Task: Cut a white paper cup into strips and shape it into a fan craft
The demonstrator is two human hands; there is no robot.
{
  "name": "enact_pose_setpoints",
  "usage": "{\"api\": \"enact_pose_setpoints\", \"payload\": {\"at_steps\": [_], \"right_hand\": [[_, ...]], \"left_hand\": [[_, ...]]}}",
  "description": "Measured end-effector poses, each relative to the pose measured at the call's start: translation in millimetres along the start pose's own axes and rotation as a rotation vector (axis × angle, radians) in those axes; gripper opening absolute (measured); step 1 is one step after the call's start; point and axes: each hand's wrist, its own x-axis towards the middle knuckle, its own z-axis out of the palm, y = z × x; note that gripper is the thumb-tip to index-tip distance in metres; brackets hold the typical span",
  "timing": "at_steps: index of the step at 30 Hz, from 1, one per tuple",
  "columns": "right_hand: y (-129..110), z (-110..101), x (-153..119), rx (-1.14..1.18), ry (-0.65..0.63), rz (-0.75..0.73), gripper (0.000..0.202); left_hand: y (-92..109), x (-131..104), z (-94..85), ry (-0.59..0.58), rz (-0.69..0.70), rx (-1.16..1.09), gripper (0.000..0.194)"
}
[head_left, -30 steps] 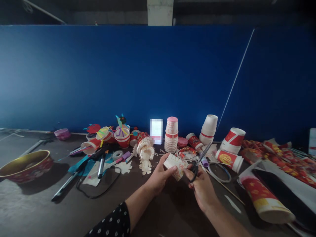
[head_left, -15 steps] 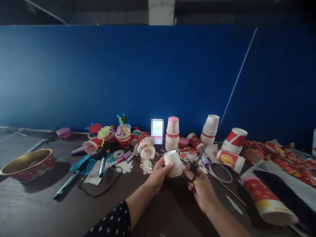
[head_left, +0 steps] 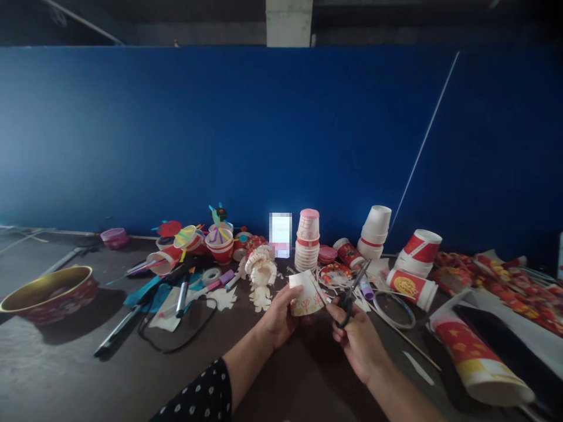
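A white paper cup with a red and yellow pattern (head_left: 307, 296) is held low in front of me, its side cut along the right edge. My left hand (head_left: 281, 313) grips it from the left, with the thumb on its outside. My right hand (head_left: 355, 334) is closed around black-handled scissors (head_left: 348, 308), whose blades point up and away to the right. The fingertips of my right hand are at the cup's right edge. Behind the cup stands a stack of paper cups (head_left: 307, 240) with a pink top.
At the left are a gold-rimmed bowl (head_left: 53, 302), pens (head_left: 182, 296), a black cord (head_left: 176, 350) and decorated cups (head_left: 220, 246). White cutouts (head_left: 261, 275) lie near the centre. More cups (head_left: 414, 287), a tape ring (head_left: 409, 310) and a dark phone-like object (head_left: 505, 351) are at the right.
The cup has turned in my left hand, so its printed side and cut edge show more. My right hand has stayed nearly in place with the scissors.
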Motion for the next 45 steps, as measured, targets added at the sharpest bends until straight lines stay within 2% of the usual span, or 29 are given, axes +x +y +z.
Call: {"api": "enact_pose_setpoints", "payload": {"at_steps": [6,13,16,19,24,26,30,36,40,45], "right_hand": [[-1,-1,0,0.039,0.002,0.020,0.029],[-2,2,-1,0.083,-0.008,0.034,0.032],[-4,6,-4,0.076,-0.029,0.040,0.032],[-4,7,-5,0.060,0.006,0.026,0.033],[-2,5,-3,0.054,0.073,-0.041,0.032],[-3,3,-1,0.063,0.101,-0.081,0.032],[-5,2,2,0.069,0.147,-0.159,0.033],[-3,4,-1,0.022,0.114,-0.160,0.032],[0,8,-5,-0.024,0.089,-0.162,0.032],[2,8,-5,-0.042,0.080,-0.142,0.031]], "left_hand": [[4,-5,3.8,-0.128,0.046,-0.003,0.044],[3,-3,1.4,0.029,-0.029,-0.006,0.037],[2,-1,0.5,0.041,-0.056,-0.027,0.033],[3,-1,1.8,0.015,-0.051,-0.011,0.032],[-1,-3,7.3,-0.072,-0.005,0.023,0.050],[-5,-3,9.0,-0.066,-0.006,0.042,0.055],[-15,-3,12.5,0.049,-0.063,0.052,0.039],[-25,-9,23.0,0.056,-0.234,-0.027,0.035],[-24,-11,25.8,0.122,-0.144,-0.211,0.019],[-21,-10,28.8,0.107,-0.068,-0.250,0.020]]}}
